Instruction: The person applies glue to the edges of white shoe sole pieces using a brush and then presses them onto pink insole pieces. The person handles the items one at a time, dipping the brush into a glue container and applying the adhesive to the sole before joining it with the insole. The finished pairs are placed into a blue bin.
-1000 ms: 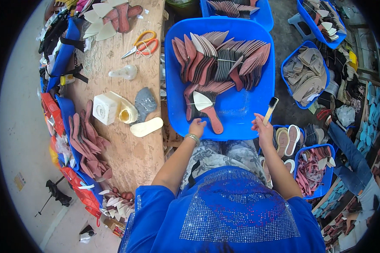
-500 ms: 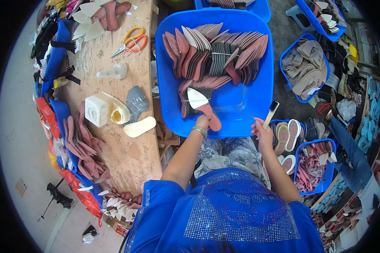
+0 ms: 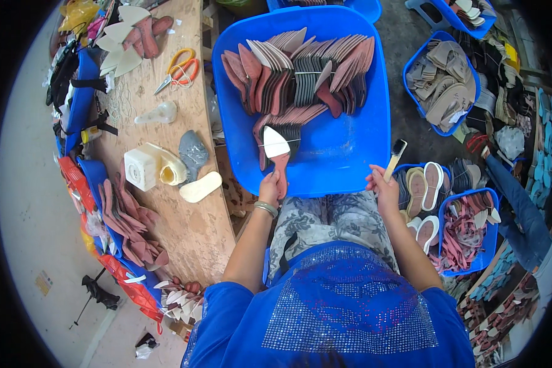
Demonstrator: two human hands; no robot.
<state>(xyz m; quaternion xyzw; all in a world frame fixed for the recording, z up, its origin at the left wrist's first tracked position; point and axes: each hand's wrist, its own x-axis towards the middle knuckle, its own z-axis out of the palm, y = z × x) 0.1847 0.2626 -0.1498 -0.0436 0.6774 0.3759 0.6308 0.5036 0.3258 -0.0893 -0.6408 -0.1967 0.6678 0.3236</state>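
Observation:
Both my hands are over the near edge of a large blue plastic tub [image 3: 343, 162]. My left hand [image 3: 268, 187] is closed round the pink heel end of a shoe insole [image 3: 276, 147] with a white toe part. A thin string crosses that toe, and the insole lies against a bundle of pink and dark insoles [image 3: 295, 116]. In my right hand [image 3: 383, 186] is a small brush [image 3: 393, 161], its pale handle gripped and its dark bristles up. Rows of tied insoles [image 3: 306, 80] stand at the tub's far side.
On the wooden table [image 3: 190, 239] at left are orange-handled scissors [image 3: 179, 70], a cut-open white plastic container [image 3: 140, 167] and a pale sole piece [image 3: 200, 187]. Smaller blue baskets [image 3: 494, 236] with shoe parts stand at right. White-rimmed soles [image 3: 432, 184] lie beside my right arm.
My left hand has shifted a little left, and the insole in it now points more straight away from me. The right hand still holds the brush. The whole view has shifted slightly.

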